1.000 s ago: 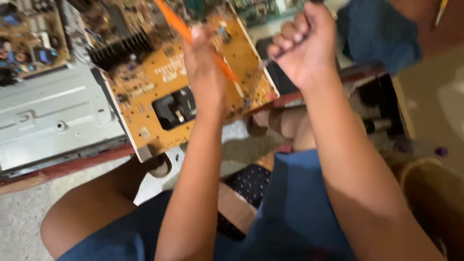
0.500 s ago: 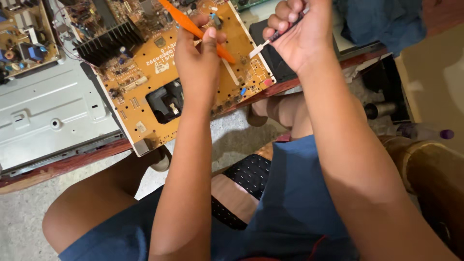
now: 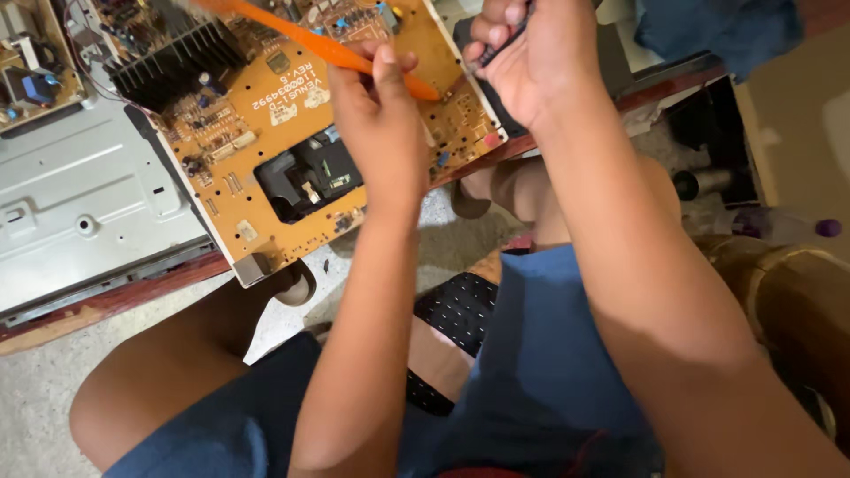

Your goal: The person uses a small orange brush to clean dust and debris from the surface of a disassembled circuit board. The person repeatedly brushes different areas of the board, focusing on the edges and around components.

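Observation:
An orange-brown circuit board (image 3: 266,159) with a black finned heat sink (image 3: 173,57) and a square cut-out lies tilted on the edge of a reddish table (image 3: 115,296). My left hand (image 3: 381,115) grips an orange stick-like tool (image 3: 301,40) that slants across the board, its tip near the board's right part. My right hand (image 3: 531,53) is closed on a thin dark tool (image 3: 496,44) whose tip meets the board next to the orange tip.
A grey metal chassis (image 3: 80,204) lies left of the board, with another small board (image 3: 31,62) at the top left. Blue cloth (image 3: 717,26) is at the top right. My knees and blue shorts (image 3: 531,381) fill the lower view, a black sandal (image 3: 460,310) below.
The view has shifted so the board sits lower and closer. Both hands moved nearer together over the board's right part, and the tool tips now meet there.

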